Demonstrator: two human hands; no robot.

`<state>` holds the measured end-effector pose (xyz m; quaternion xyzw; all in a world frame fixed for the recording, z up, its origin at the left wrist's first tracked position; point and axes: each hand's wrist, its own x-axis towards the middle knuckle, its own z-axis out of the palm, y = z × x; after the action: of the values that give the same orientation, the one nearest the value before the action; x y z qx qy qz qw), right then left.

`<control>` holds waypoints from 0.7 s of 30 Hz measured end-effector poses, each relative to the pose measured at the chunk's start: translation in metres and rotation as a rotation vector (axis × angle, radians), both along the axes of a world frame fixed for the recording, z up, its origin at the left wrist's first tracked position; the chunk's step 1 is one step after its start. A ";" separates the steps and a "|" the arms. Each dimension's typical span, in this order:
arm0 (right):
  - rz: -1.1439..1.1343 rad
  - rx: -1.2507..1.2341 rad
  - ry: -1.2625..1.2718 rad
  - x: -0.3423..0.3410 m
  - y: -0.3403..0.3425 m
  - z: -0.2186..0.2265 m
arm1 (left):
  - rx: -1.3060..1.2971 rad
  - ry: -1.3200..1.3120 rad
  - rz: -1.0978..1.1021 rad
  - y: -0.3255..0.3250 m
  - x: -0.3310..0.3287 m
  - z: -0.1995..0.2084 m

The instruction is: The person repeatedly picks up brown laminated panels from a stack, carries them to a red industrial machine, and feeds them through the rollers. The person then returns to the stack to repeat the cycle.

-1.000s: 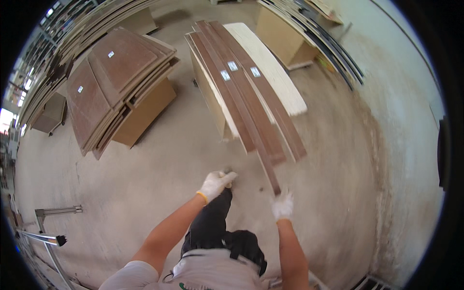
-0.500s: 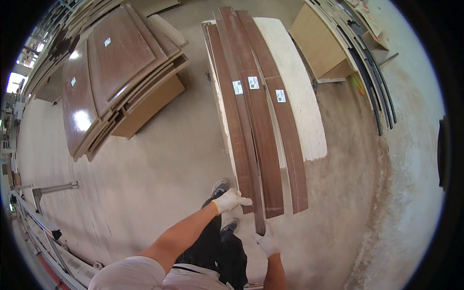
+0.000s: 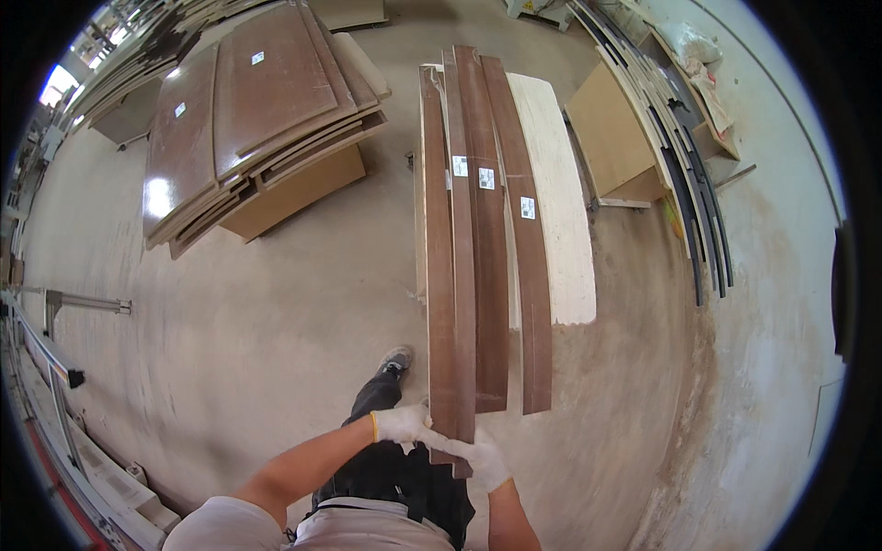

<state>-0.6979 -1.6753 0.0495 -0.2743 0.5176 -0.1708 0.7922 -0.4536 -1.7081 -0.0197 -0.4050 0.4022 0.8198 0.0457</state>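
Note:
Several long brown boards lie side by side, each with a white label, pointing away from me. The two leftmost, a left brown board (image 3: 440, 303) and the brown board beside it (image 3: 465, 303), reach nearest to me. In a white glove, my left hand (image 3: 402, 425) grips the left edge of this pair near its end. Also gloved, my right hand (image 3: 483, 456) holds the pair's right side, its thumb lying across the top; its other fingers are hidden. Farther right rest a third brown board (image 3: 492, 321) and a fourth brown board (image 3: 535, 321), touched by neither hand.
A pale slab (image 3: 562, 230) lies under the boards. At the far left stands a stack of wide brown panels (image 3: 276, 92). Far right, a tan panel (image 3: 614, 138) and dark strips (image 3: 703, 211) stand near the wall. A metal frame (image 3: 87, 301) is at left.
The two left boards have come nearer to me, and their near ends now lie close together. Both hands have moved back toward my body. My view has shifted.

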 end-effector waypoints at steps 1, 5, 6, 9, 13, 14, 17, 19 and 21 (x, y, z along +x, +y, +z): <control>0.009 -0.059 -0.023 -0.001 0.000 0.001 | -0.021 0.054 -0.030 0.001 0.001 -0.001; -0.095 -0.052 -0.082 -0.004 0.029 0.020 | 0.069 0.046 0.706 -0.012 -0.004 -0.011; -0.058 -0.125 -0.059 -0.003 0.041 0.029 | 0.178 0.211 0.943 -0.020 -0.007 -0.013; 0.075 -0.324 0.157 -0.006 0.074 0.062 | 0.277 0.441 1.137 -0.041 -0.017 -0.014; 0.322 -0.420 0.525 -0.013 0.098 0.091 | 0.149 0.289 1.157 -0.034 -0.028 0.011; 0.346 -0.405 0.544 -0.015 0.105 0.094 | 0.070 0.312 1.127 -0.026 -0.027 0.023; 0.325 -0.435 0.497 -0.010 0.131 0.096 | -0.097 0.244 1.050 0.004 -0.016 0.062; 0.312 -0.470 0.423 0.003 0.157 0.093 | -0.166 0.153 1.085 0.026 0.000 0.091; 0.314 -0.521 0.368 0.022 0.178 0.088 | -0.230 0.038 1.131 0.046 0.021 0.123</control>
<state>-0.6761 -1.4968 0.1373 -0.5696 0.5422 -0.1207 0.6058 -0.4328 -1.6617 0.1028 -0.5445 0.2104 0.6750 -0.4513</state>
